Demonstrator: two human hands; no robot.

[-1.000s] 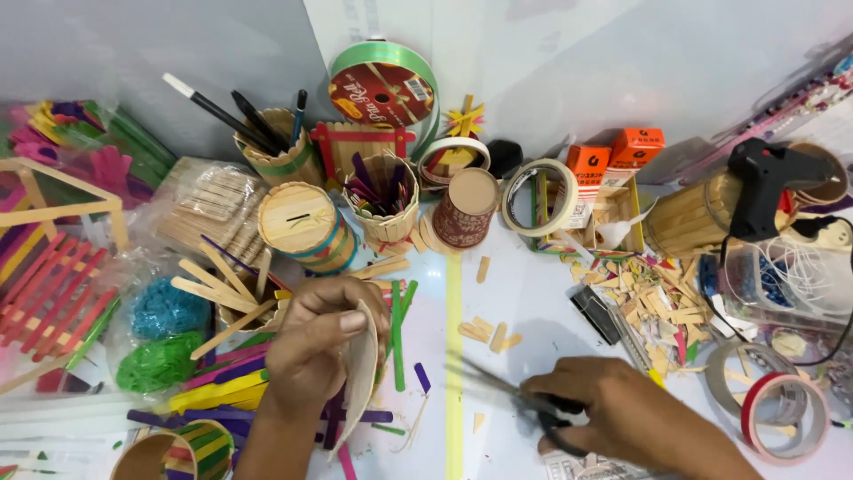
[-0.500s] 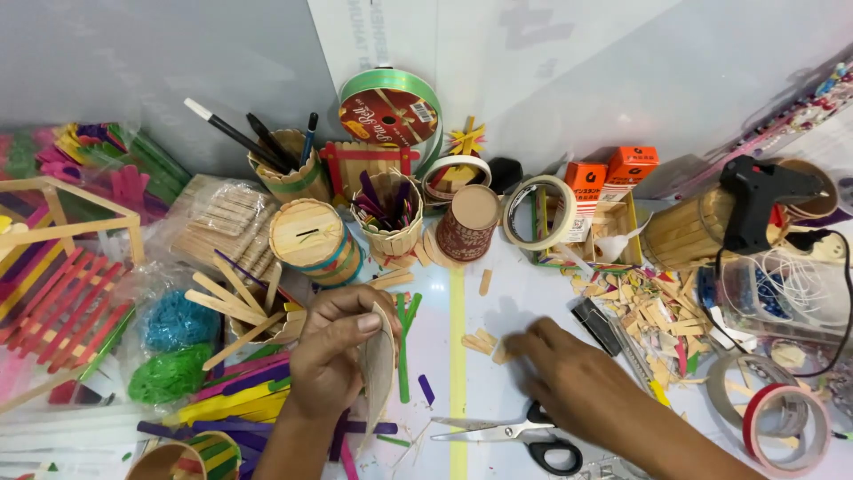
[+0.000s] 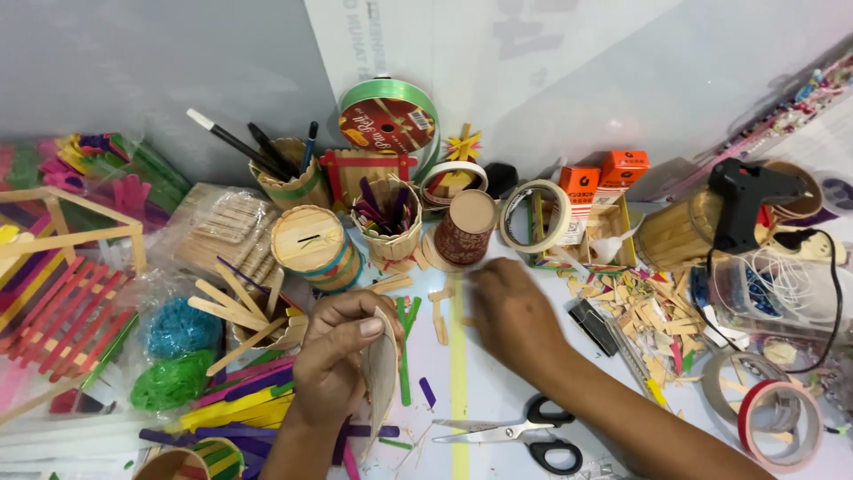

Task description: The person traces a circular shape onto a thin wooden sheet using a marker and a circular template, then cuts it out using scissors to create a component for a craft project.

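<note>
Scissors before right hand; cup behind.

Black-handled scissors, black glue gun, green ribbon spool, two orange boxes, tape rolls

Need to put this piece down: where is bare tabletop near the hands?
Bare patches: between the right hand and the scissors, and right of the forearm, before the tape rolls. Crowded: sticks by the left hand, scraps, cups behind.

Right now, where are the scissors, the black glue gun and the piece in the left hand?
scissors (image 3: 511, 433): head view, on the pivot where the blades meet.
black glue gun (image 3: 745, 197): head view, on its body.
thin wooden piece (image 3: 382, 378): head view, on its flat face.
</note>
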